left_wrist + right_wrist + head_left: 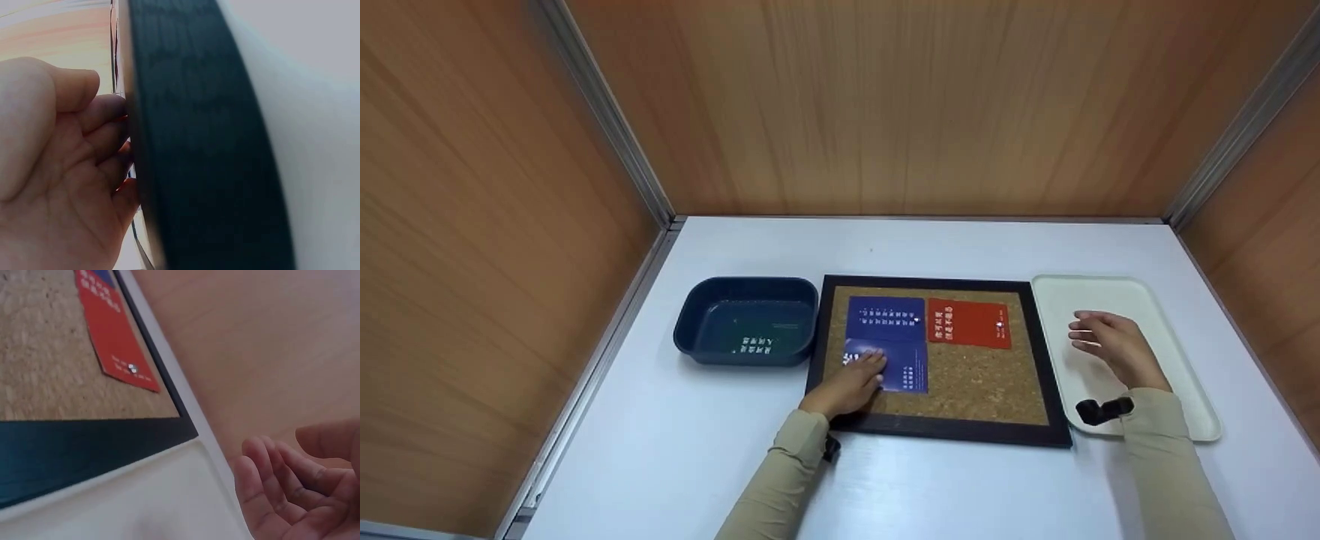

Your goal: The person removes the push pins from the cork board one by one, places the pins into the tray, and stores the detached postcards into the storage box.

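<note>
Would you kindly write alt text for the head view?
A person's left hand rests on a blue card on a framed corkboard, with another blue card and a red card beyond it. The right hand hovers over a white tray; a dark bin stands at left.

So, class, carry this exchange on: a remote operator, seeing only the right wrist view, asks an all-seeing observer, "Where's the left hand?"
Observer: The left hand rests on the lower blue card.
Operator: What stands left of the cork board?
Observer: In the head view, a dark blue bin.
Operator: Anything in it?
Observer: White lettering shows towards its near side; I can't tell what it's printed on.
</note>
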`<control>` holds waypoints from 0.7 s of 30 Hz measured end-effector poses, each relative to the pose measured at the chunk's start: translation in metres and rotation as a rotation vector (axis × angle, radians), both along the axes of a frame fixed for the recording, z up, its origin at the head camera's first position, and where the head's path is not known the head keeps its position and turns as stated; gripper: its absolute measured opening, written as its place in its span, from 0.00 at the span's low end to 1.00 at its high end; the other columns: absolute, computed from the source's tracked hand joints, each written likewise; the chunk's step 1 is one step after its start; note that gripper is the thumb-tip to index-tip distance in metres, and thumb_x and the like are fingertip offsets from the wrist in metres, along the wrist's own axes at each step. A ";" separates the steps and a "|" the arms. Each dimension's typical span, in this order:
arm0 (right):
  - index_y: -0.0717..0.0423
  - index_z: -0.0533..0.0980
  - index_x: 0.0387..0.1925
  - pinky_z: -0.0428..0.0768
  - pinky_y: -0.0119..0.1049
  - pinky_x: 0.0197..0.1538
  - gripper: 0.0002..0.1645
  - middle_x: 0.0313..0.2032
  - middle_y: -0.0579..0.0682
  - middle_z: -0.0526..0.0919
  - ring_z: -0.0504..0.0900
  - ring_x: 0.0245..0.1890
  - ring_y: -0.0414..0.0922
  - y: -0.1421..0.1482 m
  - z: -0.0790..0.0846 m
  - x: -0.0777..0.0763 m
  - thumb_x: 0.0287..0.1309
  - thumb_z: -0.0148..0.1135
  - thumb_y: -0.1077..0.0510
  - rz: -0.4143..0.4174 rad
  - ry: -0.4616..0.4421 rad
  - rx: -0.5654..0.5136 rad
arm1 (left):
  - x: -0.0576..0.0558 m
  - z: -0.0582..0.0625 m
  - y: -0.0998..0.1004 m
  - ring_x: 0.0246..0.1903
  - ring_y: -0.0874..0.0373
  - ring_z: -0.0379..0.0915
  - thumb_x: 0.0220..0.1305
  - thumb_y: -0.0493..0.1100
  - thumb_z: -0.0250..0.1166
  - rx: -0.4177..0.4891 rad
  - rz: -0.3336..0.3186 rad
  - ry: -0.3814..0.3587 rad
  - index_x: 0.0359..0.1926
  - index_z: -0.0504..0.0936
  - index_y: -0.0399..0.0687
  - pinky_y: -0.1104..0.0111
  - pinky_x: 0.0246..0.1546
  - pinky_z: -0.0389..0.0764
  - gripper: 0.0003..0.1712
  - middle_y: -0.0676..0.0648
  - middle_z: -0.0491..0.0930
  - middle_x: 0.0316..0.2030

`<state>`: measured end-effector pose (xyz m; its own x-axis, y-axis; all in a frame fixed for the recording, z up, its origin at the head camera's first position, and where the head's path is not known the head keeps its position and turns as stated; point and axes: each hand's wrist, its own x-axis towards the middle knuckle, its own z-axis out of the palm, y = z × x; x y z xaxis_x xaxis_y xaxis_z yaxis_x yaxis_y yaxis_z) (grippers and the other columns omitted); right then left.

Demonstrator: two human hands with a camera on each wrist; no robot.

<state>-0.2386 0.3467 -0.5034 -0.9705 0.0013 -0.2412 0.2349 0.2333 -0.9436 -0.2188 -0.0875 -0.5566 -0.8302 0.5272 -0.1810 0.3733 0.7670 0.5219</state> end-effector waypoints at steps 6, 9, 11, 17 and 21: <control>0.67 0.61 0.64 0.82 0.26 0.50 0.28 0.41 0.39 0.80 0.82 0.42 0.33 -0.012 0.003 -0.003 0.71 0.50 0.54 0.021 -0.023 -0.111 | 0.001 0.002 -0.001 0.74 0.49 0.45 0.77 0.46 0.42 0.006 0.001 -0.009 0.72 0.59 0.44 0.56 0.75 0.51 0.27 0.46 0.54 0.74; 0.70 0.58 0.66 0.82 0.27 0.51 0.30 0.42 0.41 0.80 0.82 0.43 0.33 -0.019 0.003 -0.006 0.71 0.49 0.55 0.035 -0.027 -0.138 | 0.001 0.002 -0.001 0.74 0.49 0.46 0.77 0.46 0.42 0.010 -0.002 -0.002 0.72 0.59 0.44 0.55 0.75 0.51 0.27 0.46 0.54 0.74; 0.71 0.56 0.68 0.82 0.28 0.51 0.32 0.43 0.42 0.81 0.83 0.44 0.34 -0.024 0.003 -0.008 0.71 0.48 0.56 0.043 -0.036 -0.156 | 0.001 0.002 -0.001 0.74 0.50 0.45 0.77 0.47 0.42 0.008 -0.001 -0.002 0.72 0.58 0.44 0.56 0.75 0.51 0.27 0.46 0.53 0.74; 0.72 0.53 0.70 0.82 0.30 0.52 0.33 0.42 0.40 0.82 0.84 0.46 0.37 -0.040 0.002 -0.015 0.72 0.46 0.57 0.064 -0.072 -0.167 | 0.001 0.001 -0.001 0.74 0.49 0.46 0.77 0.47 0.42 0.005 -0.005 -0.001 0.72 0.59 0.44 0.56 0.75 0.51 0.27 0.46 0.54 0.74; 0.72 0.54 0.69 0.82 0.31 0.53 0.33 0.42 0.41 0.83 0.83 0.47 0.37 -0.049 -0.002 -0.019 0.73 0.45 0.55 0.086 -0.083 -0.158 | 0.000 0.001 -0.001 0.74 0.50 0.45 0.77 0.47 0.41 0.000 -0.006 -0.007 0.72 0.58 0.44 0.56 0.75 0.51 0.27 0.46 0.54 0.74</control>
<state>-0.2572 0.2973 -0.5054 -0.9422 -0.1251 -0.3108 0.2987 0.1066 -0.9484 -0.2186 -0.0882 -0.5561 -0.8256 0.5324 -0.1867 0.3745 0.7646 0.5246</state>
